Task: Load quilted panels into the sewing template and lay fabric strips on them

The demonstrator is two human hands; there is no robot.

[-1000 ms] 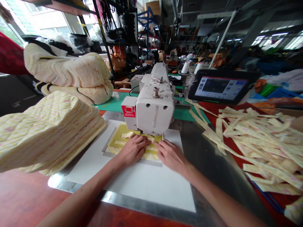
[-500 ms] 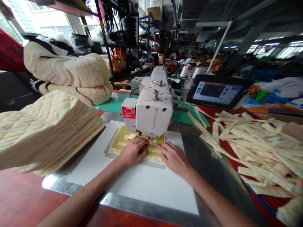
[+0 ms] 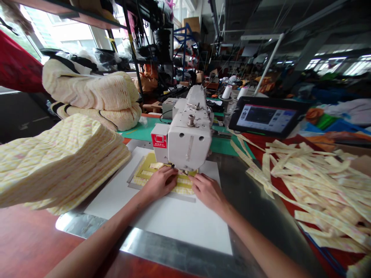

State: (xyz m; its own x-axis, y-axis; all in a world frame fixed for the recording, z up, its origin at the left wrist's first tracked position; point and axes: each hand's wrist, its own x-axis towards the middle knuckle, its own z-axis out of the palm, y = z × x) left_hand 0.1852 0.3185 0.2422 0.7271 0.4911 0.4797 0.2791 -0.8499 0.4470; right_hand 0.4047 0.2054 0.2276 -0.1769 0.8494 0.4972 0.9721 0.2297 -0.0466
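A yellow sewing template point(image 3: 146, 170) with long slots lies over a quilted yellow fabric piece point(image 3: 184, 190) on a white board point(image 3: 185, 220). The head of a white sewing machine point(image 3: 189, 148) stands over its far side. My left hand point(image 3: 159, 183) rests on the template with bent fingers, its thumb and fingertips closed at a pale fabric strip point(image 3: 155, 165) along the slot. To the right of the needle area, my right hand point(image 3: 209, 192) has its fingers together and its fingertips at the strip's other part. The fingertips partly hide the strip.
Stacked quilted pieces point(image 3: 66, 154) stand at left, with tied bundles point(image 3: 98, 92) behind. A heap of loose fabric strips point(image 3: 321, 181) covers the right side. A control screen point(image 3: 265, 116) and thread cones point(image 3: 227, 92) are behind the machine, right of it. The metal plate point(image 3: 162, 247) edges the board.
The white board and template have shifted slightly left relative to the machine. My left hand has moved a little left; my right hand stays close to the needle area. The camera view has tilted slightly.
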